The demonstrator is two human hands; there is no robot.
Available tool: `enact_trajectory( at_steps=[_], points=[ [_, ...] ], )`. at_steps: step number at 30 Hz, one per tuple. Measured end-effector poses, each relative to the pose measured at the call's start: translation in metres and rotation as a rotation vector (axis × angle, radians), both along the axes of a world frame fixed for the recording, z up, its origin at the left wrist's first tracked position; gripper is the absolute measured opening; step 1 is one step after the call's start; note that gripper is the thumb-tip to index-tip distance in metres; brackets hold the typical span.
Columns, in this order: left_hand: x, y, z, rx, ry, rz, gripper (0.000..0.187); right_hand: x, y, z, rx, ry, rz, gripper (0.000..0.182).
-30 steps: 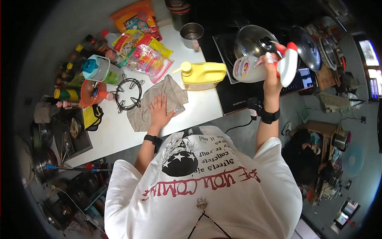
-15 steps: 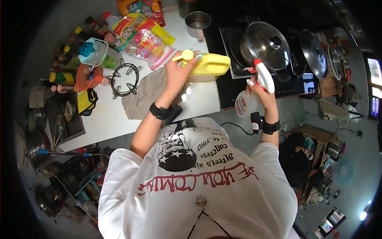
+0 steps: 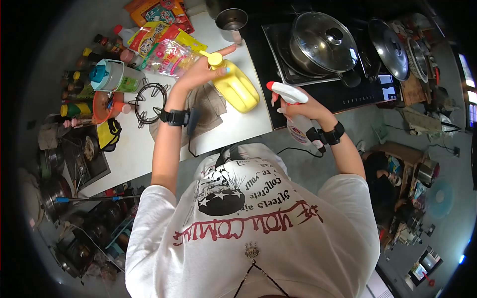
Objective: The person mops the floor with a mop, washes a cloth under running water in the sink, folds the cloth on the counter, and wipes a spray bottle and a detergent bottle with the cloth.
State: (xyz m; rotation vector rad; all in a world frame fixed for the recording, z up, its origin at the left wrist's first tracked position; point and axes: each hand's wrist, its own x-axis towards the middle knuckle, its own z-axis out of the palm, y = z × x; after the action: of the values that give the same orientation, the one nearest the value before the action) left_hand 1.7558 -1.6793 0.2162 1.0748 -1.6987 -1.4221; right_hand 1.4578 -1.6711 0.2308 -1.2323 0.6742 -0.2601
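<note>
My left hand (image 3: 201, 72) is at the pump top of a yellow bottle (image 3: 237, 89), its fingers around the neck and one finger stretched out. The bottle is tilted over the white counter (image 3: 248, 121). In my right hand (image 3: 308, 107) is a spray bottle (image 3: 299, 126) with a white and red trigger head, held by its neck at the counter's front edge. A grey-brown cloth (image 3: 206, 111) lies on the counter below my left wrist.
A pot with a glass lid (image 3: 323, 44) stands on the black stove (image 3: 348, 99). A metal cup (image 3: 232, 25), food packets (image 3: 171, 57), a black burner ring (image 3: 150, 104) and a lidded jug (image 3: 114, 75) are on the counter. A person (image 3: 375, 174) is at the far right.
The yellow bottle has moved left and tipped, its base now lower right. My left hand moved left with it. The spray bottle in my right hand has come left, nearer the yellow bottle.
</note>
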Motion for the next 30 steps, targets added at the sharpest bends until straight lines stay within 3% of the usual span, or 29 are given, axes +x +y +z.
enact_trajectory(
  at_steps=[3,6,9,13,19,22,25,26,28,30],
  points=[
    [-0.004,0.017,-0.009,-0.004,-0.006,0.130,0.073,0.005,-0.003,-0.008,0.013,0.013,0.057,0.033],
    [0.007,0.029,-0.029,-0.079,0.163,0.292,0.078,0.007,-0.004,-0.008,-0.024,0.059,0.158,0.022],
    [0.018,0.048,-0.035,-0.023,0.320,0.370,0.080,0.006,-0.001,-0.012,-0.098,0.073,0.078,0.017],
    [0.031,0.070,-0.042,0.009,0.316,0.433,0.079,0.007,-0.005,-0.009,0.000,0.040,0.051,0.014],
    [0.034,0.098,-0.053,0.102,0.251,0.583,0.075,0.016,-0.015,-0.010,-0.046,-0.042,-0.005,0.044],
    [0.037,0.110,-0.092,-0.001,-0.495,0.682,0.073,0.012,-0.035,-0.005,-0.102,-0.082,-0.280,0.035],
    [0.018,0.133,-0.121,0.076,-1.092,0.540,0.085,0.012,-0.062,0.002,-0.239,-0.278,-0.451,0.030],
    [0.014,0.140,-0.133,0.074,-1.091,0.552,0.085,0.016,-0.068,0.005,-0.301,-0.311,-0.510,0.030],
    [0.010,0.148,-0.151,-0.163,-1.147,0.606,0.083,0.031,-0.078,0.004,-0.502,-0.347,-0.636,0.032],
    [0.011,0.147,-0.156,-0.155,-1.151,0.615,0.079,0.048,-0.100,-0.014,-0.709,-0.327,-0.662,0.037]
  ],
)
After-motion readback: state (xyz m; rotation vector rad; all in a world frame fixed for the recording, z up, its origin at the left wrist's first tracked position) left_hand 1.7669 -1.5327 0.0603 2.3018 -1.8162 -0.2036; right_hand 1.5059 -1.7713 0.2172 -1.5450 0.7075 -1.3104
